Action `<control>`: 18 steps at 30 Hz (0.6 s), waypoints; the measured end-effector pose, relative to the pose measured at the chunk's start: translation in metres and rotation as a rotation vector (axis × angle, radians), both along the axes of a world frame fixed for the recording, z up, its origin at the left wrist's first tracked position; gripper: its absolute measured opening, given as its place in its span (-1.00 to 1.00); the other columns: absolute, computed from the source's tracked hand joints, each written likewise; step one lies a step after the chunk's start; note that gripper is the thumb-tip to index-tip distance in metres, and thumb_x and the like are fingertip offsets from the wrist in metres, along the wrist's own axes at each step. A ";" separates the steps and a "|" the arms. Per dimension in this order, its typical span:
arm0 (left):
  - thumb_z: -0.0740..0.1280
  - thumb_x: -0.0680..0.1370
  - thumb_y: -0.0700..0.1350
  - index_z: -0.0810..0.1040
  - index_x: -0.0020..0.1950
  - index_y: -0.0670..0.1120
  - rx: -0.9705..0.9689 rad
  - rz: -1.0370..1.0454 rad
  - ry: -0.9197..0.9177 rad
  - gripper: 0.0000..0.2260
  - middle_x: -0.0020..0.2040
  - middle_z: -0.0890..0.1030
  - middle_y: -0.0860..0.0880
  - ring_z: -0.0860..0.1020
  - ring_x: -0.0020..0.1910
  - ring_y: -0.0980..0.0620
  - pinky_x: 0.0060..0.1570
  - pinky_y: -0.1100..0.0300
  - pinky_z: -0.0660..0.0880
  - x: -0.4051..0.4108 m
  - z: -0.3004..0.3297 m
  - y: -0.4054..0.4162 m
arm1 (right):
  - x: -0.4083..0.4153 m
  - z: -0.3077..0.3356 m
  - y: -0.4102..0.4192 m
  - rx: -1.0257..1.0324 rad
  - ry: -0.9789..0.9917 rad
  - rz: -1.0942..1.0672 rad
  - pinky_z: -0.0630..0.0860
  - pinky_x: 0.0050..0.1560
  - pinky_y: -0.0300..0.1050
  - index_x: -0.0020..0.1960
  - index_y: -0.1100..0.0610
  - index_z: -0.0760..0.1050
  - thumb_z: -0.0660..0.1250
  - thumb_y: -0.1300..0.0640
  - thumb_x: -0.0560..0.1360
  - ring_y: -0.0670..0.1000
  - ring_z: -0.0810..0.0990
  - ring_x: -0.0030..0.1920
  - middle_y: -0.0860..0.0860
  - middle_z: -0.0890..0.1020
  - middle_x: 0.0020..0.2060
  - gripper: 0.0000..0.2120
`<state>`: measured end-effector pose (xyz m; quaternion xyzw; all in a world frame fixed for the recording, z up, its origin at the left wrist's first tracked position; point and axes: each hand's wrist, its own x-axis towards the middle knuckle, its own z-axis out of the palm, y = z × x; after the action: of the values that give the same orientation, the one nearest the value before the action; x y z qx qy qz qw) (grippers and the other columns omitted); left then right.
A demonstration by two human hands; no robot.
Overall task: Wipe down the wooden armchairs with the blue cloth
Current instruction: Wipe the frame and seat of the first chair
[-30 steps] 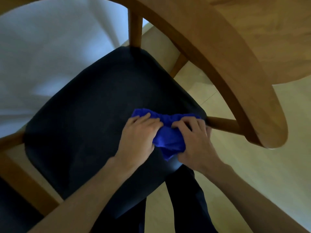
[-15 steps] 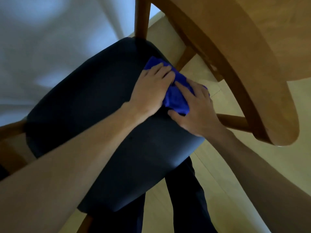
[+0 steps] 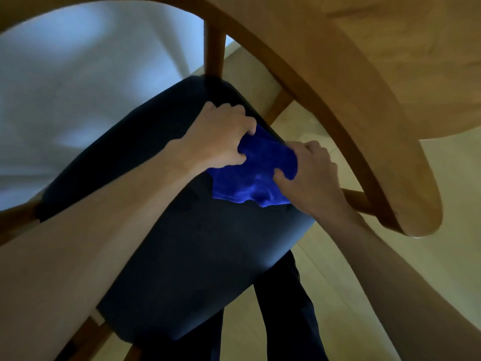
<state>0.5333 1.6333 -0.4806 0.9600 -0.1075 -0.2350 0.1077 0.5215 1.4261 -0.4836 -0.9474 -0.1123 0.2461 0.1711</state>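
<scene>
Two hands are used on the blue cloth (image 3: 253,175): left hand (image 3: 221,138) and right hand (image 3: 309,173) are curled into opposite edges, apparently so it is bunched on the armchair's dark seat (image 3: 182,256) for wiping.

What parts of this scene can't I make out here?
- Head view: the blue cloth is partly hidden under the left hand and right hand.
- The armchair is cut off at the frame's top and right edges.
- The dark seat is too dim to judge its cleanliness.
</scene>
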 end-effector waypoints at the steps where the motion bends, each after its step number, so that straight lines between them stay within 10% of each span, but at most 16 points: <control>1: 0.45 0.39 0.17 0.44 0.25 0.06 0.009 -0.001 -0.020 -0.51 0.16 0.48 0.01 0.47 0.12 -0.05 0.15 -0.05 0.34 -0.006 0.002 0.002 | -0.006 0.004 0.000 -0.017 -0.065 0.056 0.39 0.25 0.06 0.38 0.03 0.37 0.36 -0.09 0.48 0.04 0.40 0.19 0.04 0.43 0.19 -0.48; 6: 0.44 0.43 0.00 0.45 -0.03 0.03 -0.145 0.059 0.083 -0.79 -0.02 0.47 0.05 0.47 -0.06 0.04 -0.05 0.08 0.48 -0.050 0.015 0.014 | -0.022 0.026 0.007 0.007 -0.085 0.243 0.48 0.17 -0.02 0.11 0.00 0.40 0.43 0.07 0.46 0.00 0.51 0.02 -0.03 0.52 0.04 -0.71; 10: 0.39 0.44 -0.14 0.33 -0.06 0.04 -0.247 0.267 0.053 -0.75 -0.19 0.53 0.04 0.55 -0.23 -0.03 -0.28 0.06 0.46 -0.051 0.052 0.035 | -0.001 0.056 0.031 0.088 -0.022 0.246 0.55 -0.01 0.00 0.27 -0.04 0.41 0.40 0.06 0.51 0.02 0.59 -0.05 -0.05 0.64 -0.01 -0.64; 14: 0.35 0.47 -0.25 0.39 0.16 0.00 -0.312 0.446 -0.195 -0.68 0.00 0.62 0.01 0.59 -0.04 -0.07 -0.01 -0.03 0.53 -0.036 0.100 0.077 | 0.027 0.101 0.071 0.367 -0.073 0.149 0.38 -0.07 -0.47 0.12 -0.04 0.59 0.47 0.12 0.45 -0.24 0.53 -0.15 -0.15 0.62 -0.12 -0.74; 18: 0.35 0.47 -0.24 0.49 0.32 0.03 -0.215 0.468 -0.393 -0.57 0.20 0.60 0.00 0.54 0.19 -0.03 0.31 0.04 0.41 -0.048 0.121 0.100 | 0.043 0.123 0.100 0.432 -0.256 0.261 0.31 0.00 -0.44 0.10 0.01 0.57 0.46 0.18 0.43 -0.21 0.45 -0.06 -0.14 0.53 -0.04 -0.74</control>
<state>0.4851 1.7328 -0.3600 0.9688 0.0730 -0.0011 0.2369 0.5647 1.5259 -0.3609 -0.8898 -0.3041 0.1148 0.3204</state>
